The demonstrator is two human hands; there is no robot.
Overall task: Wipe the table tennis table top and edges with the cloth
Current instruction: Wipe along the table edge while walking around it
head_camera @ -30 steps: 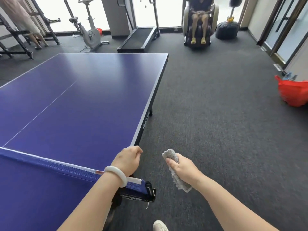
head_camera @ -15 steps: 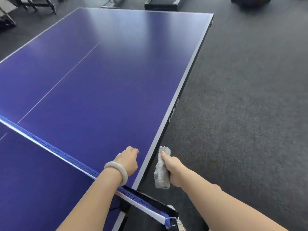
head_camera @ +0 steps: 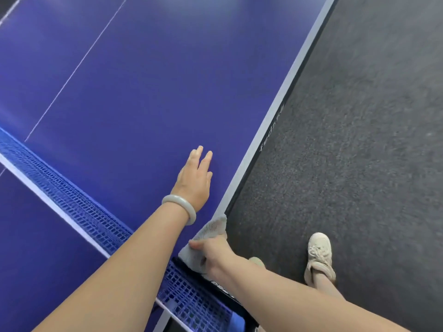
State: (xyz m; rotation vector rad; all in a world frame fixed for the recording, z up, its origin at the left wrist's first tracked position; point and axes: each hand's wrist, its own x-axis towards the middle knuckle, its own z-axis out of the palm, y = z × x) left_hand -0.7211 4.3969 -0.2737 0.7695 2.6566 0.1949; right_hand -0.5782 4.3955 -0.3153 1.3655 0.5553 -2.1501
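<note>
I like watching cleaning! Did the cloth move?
Yes. The grey cloth moved left, from the air beside the table edge onto it, by the net.

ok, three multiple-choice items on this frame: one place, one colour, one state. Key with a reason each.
1. Where is the cloth?
A) lying on the carpet
B) against the table's edge, close to the net
C) draped over the net

2. What colour is the table top?
A) green
B) black
C) blue

3. How does the left hand lie?
A) flat on the table top, fingers straight
B) clenched round the net
C) hanging beside the table

Key:
1 B: the right hand grips the cloth at the edge, by the end of the net.
2 C: the surface is blue with white lines.
3 A: palm down, fingers extended on the surface.
</note>
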